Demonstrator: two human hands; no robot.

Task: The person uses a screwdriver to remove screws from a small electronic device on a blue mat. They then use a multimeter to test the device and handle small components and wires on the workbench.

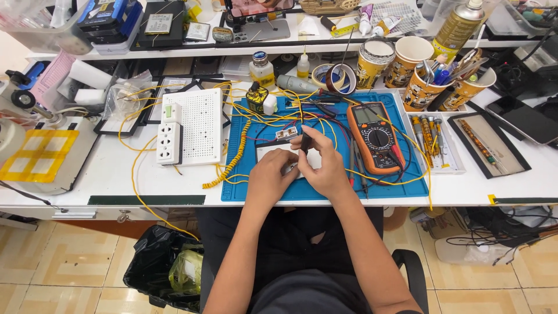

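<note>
**Hands at the blue work mat**

A small dark component [306,141] stands upright above the middle of the blue work mat [256,189], pinched between the thumb and fingertips of the right hand [325,166]. The remaining fingers of that hand curl inward. The left hand [270,177] rests just beside it, touching it, fingers bent around a small pale part [290,168]; the grip is mostly hidden, so what that part is cannot be told with certainty.

Just beyond the hands, a small white connector block [286,134] lies on the mat among yellow wires [244,148]. To the right, an orange multimeter [376,136] lies flat, with red and black probe leads [357,168] alongside it. To the left of the mat sit a white perforated board [200,134] and a white power strip [169,136]. Paper cups [410,55] holding tools stand at the back right, near a roll of tape [340,78]. A black rubbish bag [163,267] sits on the floor below the white bench [116,168].
</note>
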